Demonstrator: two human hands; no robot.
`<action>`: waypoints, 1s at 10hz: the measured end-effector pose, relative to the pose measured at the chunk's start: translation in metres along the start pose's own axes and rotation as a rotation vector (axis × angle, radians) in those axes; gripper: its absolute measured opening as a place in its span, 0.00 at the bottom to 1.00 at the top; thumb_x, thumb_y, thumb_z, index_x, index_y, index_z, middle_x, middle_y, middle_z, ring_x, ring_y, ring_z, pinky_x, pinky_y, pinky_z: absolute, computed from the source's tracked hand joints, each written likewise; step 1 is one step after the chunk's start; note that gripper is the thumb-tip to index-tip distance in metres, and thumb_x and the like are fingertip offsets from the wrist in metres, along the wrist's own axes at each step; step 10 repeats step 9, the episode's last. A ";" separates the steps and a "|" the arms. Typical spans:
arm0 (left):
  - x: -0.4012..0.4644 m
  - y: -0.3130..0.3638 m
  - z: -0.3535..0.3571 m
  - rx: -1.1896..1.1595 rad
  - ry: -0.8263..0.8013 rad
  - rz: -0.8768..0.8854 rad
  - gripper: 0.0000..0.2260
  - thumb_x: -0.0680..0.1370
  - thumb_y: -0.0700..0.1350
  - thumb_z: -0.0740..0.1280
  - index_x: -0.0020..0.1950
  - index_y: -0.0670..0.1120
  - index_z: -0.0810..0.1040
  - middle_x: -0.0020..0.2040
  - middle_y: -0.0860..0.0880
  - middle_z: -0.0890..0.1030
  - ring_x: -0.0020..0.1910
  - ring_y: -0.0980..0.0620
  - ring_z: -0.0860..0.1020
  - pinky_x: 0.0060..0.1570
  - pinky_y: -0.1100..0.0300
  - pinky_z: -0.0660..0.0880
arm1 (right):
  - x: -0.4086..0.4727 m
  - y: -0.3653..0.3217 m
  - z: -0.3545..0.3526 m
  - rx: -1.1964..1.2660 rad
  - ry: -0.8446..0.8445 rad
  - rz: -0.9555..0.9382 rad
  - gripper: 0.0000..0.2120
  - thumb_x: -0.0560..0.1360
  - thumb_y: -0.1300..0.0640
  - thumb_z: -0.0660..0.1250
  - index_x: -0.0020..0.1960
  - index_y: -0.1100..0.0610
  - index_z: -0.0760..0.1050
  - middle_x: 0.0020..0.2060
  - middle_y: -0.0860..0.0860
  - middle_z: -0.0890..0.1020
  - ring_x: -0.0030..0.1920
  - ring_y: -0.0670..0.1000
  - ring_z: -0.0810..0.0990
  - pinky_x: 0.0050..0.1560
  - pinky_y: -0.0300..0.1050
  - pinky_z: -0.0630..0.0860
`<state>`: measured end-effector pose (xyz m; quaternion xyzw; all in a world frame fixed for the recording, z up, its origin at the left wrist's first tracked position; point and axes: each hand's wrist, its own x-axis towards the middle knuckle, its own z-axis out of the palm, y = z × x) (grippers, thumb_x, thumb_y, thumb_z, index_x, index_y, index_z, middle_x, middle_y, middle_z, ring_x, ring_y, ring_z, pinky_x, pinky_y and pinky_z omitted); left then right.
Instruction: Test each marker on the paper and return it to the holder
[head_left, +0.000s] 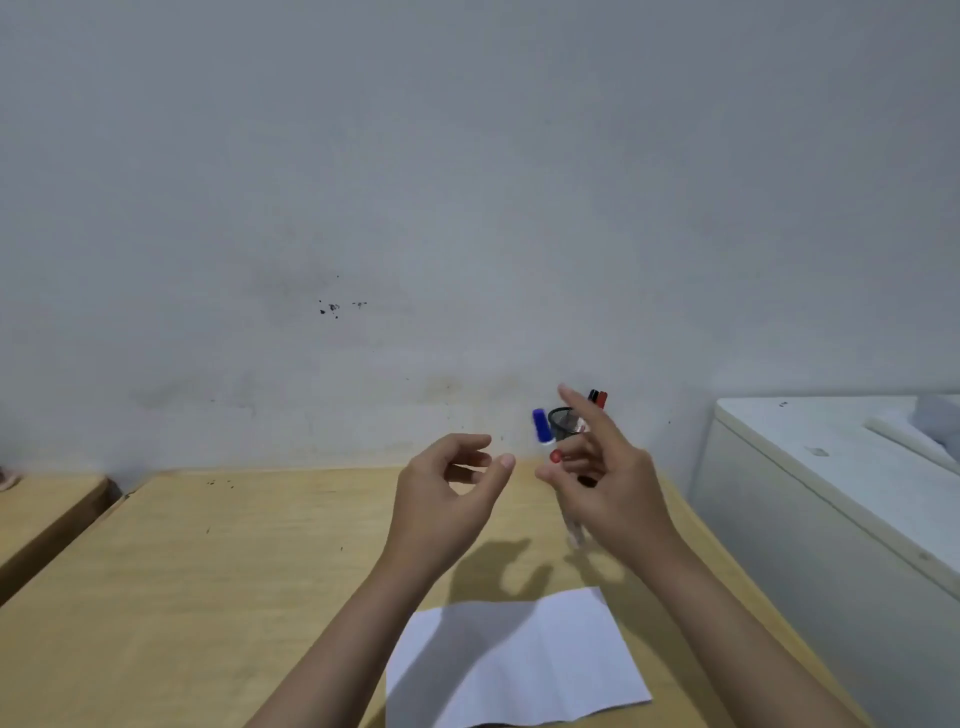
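Observation:
A white paper lies on the wooden table, near its front edge. A black mesh holder stands at the back by the wall, with a black and a red marker sticking out of it. My right hand is raised in front of the holder and grips a blue-capped marker. Its blurred white body shows below the hand. A small red end sits between the fingers; I cannot tell what it belongs to. My left hand hovers just left of it, fingers curled and apart, holding nothing.
A white cabinet stands close to the table's right edge. A second wooden table is at the left, with a narrow gap between. A grey wall runs right behind the table.

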<state>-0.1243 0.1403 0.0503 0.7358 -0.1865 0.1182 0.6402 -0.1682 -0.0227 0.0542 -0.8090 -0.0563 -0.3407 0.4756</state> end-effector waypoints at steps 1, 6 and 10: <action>0.026 -0.015 0.024 0.076 -0.011 0.024 0.08 0.71 0.51 0.71 0.49 0.52 0.80 0.46 0.53 0.82 0.46 0.56 0.80 0.45 0.66 0.74 | 0.033 0.017 -0.028 0.004 0.152 0.023 0.30 0.69 0.66 0.73 0.64 0.42 0.71 0.36 0.52 0.79 0.31 0.45 0.78 0.43 0.33 0.78; 0.119 -0.093 0.157 0.541 -0.132 0.163 0.17 0.74 0.55 0.64 0.55 0.44 0.77 0.56 0.48 0.76 0.54 0.46 0.75 0.52 0.52 0.74 | 0.137 0.149 -0.025 -0.380 0.300 0.191 0.10 0.73 0.56 0.70 0.51 0.56 0.72 0.29 0.53 0.79 0.32 0.52 0.79 0.34 0.46 0.74; 0.113 -0.090 0.154 0.470 -0.137 0.184 0.20 0.74 0.53 0.63 0.64 0.47 0.72 0.61 0.50 0.75 0.59 0.48 0.73 0.55 0.54 0.72 | 0.125 0.147 -0.011 -0.380 0.398 0.207 0.25 0.73 0.52 0.70 0.67 0.59 0.69 0.59 0.57 0.75 0.58 0.56 0.77 0.53 0.47 0.74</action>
